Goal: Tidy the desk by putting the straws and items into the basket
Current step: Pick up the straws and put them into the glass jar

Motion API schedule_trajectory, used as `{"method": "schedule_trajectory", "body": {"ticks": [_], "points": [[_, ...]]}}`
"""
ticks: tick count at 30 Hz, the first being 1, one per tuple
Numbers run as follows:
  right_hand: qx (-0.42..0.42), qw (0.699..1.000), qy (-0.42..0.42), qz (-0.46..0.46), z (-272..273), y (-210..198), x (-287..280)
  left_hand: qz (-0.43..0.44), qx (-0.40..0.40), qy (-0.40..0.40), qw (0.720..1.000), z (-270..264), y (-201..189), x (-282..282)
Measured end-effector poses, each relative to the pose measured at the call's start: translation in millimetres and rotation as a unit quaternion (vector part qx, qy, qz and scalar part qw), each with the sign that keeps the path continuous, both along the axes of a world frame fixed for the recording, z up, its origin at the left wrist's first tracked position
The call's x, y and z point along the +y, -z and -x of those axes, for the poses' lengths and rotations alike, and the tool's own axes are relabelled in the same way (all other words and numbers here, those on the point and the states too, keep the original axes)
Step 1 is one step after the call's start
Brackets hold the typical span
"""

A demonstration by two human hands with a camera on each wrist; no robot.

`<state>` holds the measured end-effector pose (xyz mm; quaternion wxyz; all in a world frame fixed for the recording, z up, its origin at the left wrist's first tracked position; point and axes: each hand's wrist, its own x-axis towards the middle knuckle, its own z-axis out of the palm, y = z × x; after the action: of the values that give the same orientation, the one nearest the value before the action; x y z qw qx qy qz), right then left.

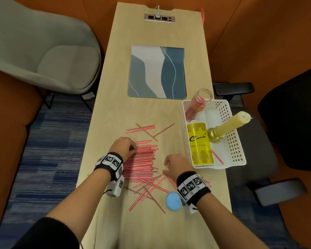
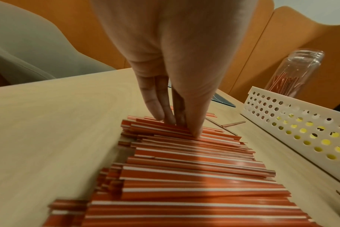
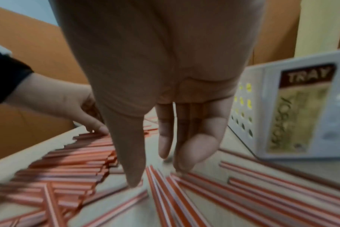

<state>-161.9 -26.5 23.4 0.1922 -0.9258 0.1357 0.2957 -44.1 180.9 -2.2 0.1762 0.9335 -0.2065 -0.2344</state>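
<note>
A thick pile of red-and-white straws (image 1: 140,164) lies on the wooden desk, with loose ones scattered in front (image 1: 147,191) and behind (image 1: 142,129). My left hand (image 1: 124,146) presses straight fingers (image 2: 159,107) down onto the far-left end of the straw pile (image 2: 184,176). My right hand (image 1: 176,164) hovers at the pile's right side, fingers relaxed and pointing down; its thumb (image 3: 130,161) touches the desk among loose straws (image 3: 184,199), holding nothing. The white perforated basket (image 1: 239,141) stands to the right.
The basket (image 2: 281,116) holds a yellow powder tin (image 1: 199,142), a candle on a gold holder (image 1: 230,124), and a clear jar of straws (image 1: 199,103). A blue lid (image 1: 173,201) lies near my right wrist. A blue-grey mat (image 1: 156,71) lies farther back. Chairs flank the desk.
</note>
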Motion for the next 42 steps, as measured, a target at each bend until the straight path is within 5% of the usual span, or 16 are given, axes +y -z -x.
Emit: {"method": "schedule_trajectory", "body": {"ticks": [5, 14, 18, 24, 30, 38, 42], "points": [[0.013, 0.998, 0.006, 0.067, 13, 18, 6, 0.027, -0.003, -0.005, 1.0, 1, 0, 3], [-0.033, 0.998, 0.044, 0.013, 12, 17, 3, 0.168, -0.022, -0.056, 0.984, -10, -18, -3], [-0.115, 0.99, 0.07, -0.044, 10, 3, -4, 0.266, -0.02, -0.084, 0.96, -28, -52, -24], [-0.285, 0.934, 0.152, -0.156, -5, -39, -29, 0.399, -0.07, -0.08, 0.911, -63, -126, -86], [-0.308, 0.904, 0.193, -0.225, -1, -57, -48, 0.464, -0.074, -0.017, 0.883, -103, -188, -172], [-0.359, 0.874, 0.216, -0.246, 4, -89, -80, 0.378, -0.053, 0.061, 0.922, -103, -175, -235], [-0.476, 0.812, 0.26, -0.214, -22, -132, -113, 0.321, -0.044, 0.051, 0.945, -99, -137, -222]]}}
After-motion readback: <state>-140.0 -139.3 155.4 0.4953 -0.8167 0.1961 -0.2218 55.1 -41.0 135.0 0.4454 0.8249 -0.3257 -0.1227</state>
